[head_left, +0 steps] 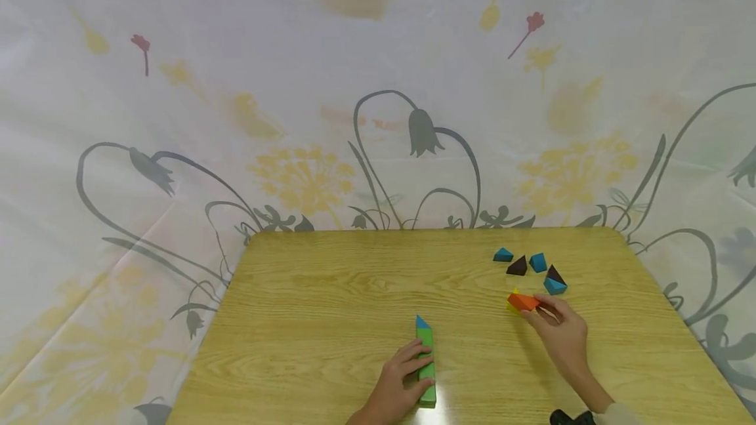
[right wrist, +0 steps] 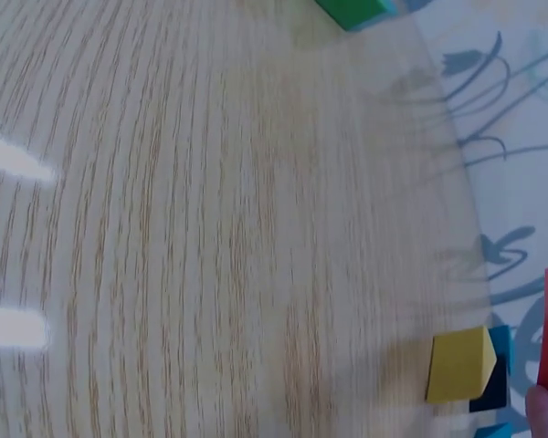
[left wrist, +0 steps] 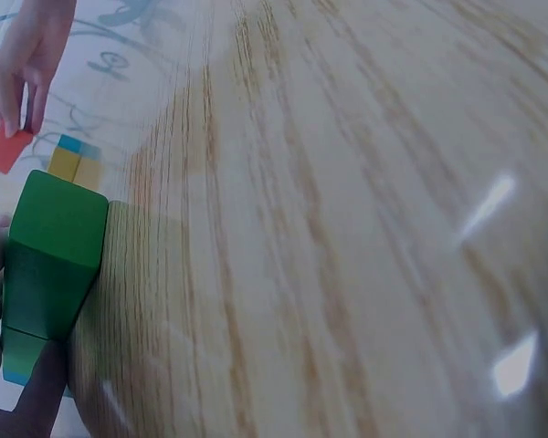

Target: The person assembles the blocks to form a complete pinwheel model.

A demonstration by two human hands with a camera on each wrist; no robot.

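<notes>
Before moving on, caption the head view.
Left hand on green blocks; right hand holding an orange block near blue blocks.

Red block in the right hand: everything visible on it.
The red block looks orange-red from the head view, plain and flat-faced, possibly painted wood; its full shape is unclear. No separate parts show. The right hand pinches one end between thumb and fingers, holding it tilted. It appears lifted off the table, apart from the yellow block, which it partly hides in the head view.
</notes>
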